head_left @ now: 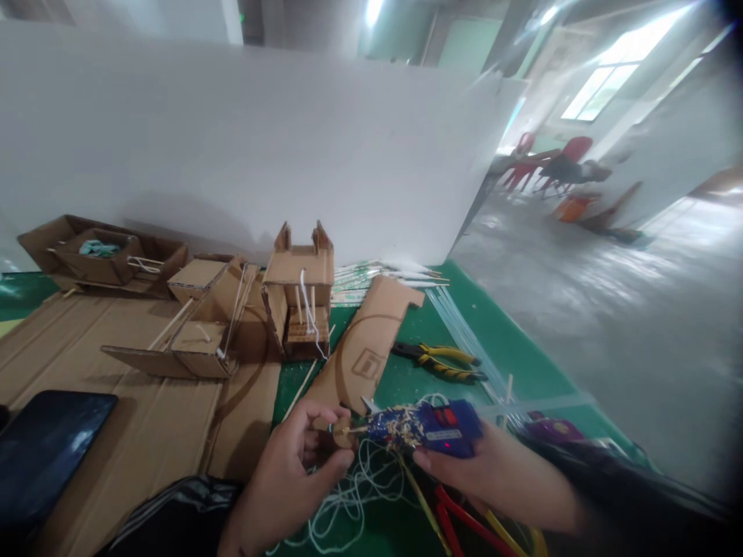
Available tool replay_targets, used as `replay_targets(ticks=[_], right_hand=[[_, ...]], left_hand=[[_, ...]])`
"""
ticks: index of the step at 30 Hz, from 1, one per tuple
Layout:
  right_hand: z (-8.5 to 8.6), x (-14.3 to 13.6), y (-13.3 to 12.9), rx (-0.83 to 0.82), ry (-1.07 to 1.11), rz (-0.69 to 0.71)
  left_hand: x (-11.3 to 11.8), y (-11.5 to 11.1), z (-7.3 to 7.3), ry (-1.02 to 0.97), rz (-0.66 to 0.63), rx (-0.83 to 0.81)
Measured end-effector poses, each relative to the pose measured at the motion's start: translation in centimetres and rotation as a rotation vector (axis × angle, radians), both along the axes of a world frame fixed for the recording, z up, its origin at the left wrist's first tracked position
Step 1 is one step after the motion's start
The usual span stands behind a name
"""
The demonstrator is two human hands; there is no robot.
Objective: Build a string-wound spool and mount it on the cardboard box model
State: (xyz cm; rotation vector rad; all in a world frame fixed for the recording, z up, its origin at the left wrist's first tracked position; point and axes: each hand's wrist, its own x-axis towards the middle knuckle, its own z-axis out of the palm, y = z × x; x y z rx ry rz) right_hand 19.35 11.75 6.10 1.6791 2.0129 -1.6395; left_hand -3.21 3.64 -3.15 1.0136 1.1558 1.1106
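Between the fingertips of my left hand [305, 456], a small round cardboard piece [344, 433] is pinched. My right hand [481, 468] is wrapped round a blue hot glue gun [450, 428] with a red switch, its front crusted with pale bits. The gun's nozzle points left and meets the cardboard piece, or comes very near it. White string [348, 503] lies in loose loops beneath both hands. Just beyond them is a flat cardboard strip [363, 348] with a printed mark. Red-handled pliers or cutters [464, 522] lie partly hidden below my right hand.
Yellow-and-black pliers [444, 361] and clear glue sticks [458, 325] lie on the green tabletop [499, 309]. Cardboard assemblies with sticks and string [299, 294] [203, 317] stand at the back and left. A dark phone or tablet [55, 445] rests on cardboard. A white partition [249, 147] rises behind.
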Motion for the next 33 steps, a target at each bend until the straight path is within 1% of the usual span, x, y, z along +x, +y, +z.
replay_targets(ticks=[6, 9, 11, 16, 18, 20, 22, 23, 24, 27, 28, 30, 33], right_hand=[[-0.1, 0.0, -0.1, 0.004, 0.007, 0.001], [-0.3, 0.0, -0.1, 0.01, 0.05, 0.013], [-0.4, 0.1, -0.2, 0.046, 0.075, 0.021], [-1.2, 0.3, -0.7, 0.253, 0.129, 0.013], [-1.9, 0.6, -1.1, 0.319, 0.088, 0.015], [-2.4, 0.8, -1.7, 0.374, 0.01, -0.046], [-2.5, 1.0, -2.2, 0.472, -0.034, -0.104], [-2.3, 1.0, -2.3, 0.538, -0.033, -0.089], [-2.0, 1.0, -2.5, 0.607, -0.02, -0.026], [-0.9, 0.9, -2.4, 0.767, 0.032, 0.281], [-0.7, 0.9, -2.2, 0.814, 0.035, 0.36], [-0.6, 1.2, -1.9, 0.917, 0.009, 0.467], [-1.0, 2.1, -0.9, 1.077, -0.089, 0.556]], left_hand=[[-0.2, 0.4, -0.1, 0.145, -0.029, -0.052], [-0.2, 0.4, -0.5, 0.154, 0.001, -0.015], [-0.1, 0.3, -0.7, 0.134, 0.027, -0.007], [0.0, 0.4, -0.9, 0.106, 0.037, -0.018], [0.0, 0.4, -1.0, 0.103, 0.042, -0.008], [0.0, 0.4, -1.0, 0.097, 0.043, 0.003], [0.0, 0.4, -1.0, 0.094, 0.043, 0.013], [-0.1, 0.4, -1.1, 0.096, 0.042, 0.013], [-0.1, 0.3, -1.1, 0.1, 0.041, 0.01], [-0.1, 0.2, -1.5, 0.102, 0.025, -0.009], [-0.1, 0.2, -1.6, 0.102, 0.015, -0.012], [-0.2, 0.2, -1.7, 0.117, 0.012, -0.01], [-0.3, 0.3, -1.7, 0.161, 0.059, 0.056]])
